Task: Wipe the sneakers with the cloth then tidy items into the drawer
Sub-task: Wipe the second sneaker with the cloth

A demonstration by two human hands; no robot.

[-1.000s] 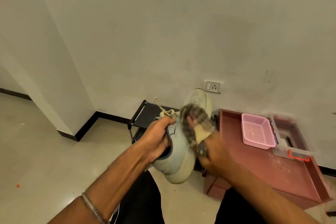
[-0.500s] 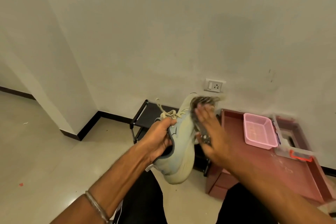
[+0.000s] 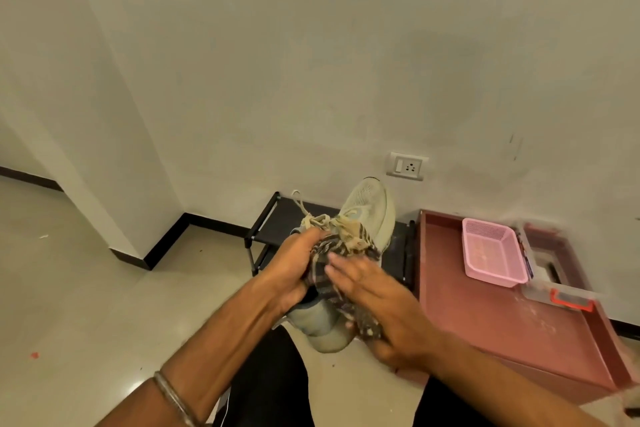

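Sneaker [image 3: 367, 215] gripped by left hand [image 3: 294, 270]; right hand [image 3: 381, 302], fingers straight, presses cloth [image 3: 332, 253] on it.

The sneaker [image 3: 369, 208] has a pale woven mesh upper, the cloth [image 3: 341, 246] is a soft checked fabric, the pink basket [image 3: 491, 253] is perforated plastic, and the floor [image 3: 86, 305] is glossy.
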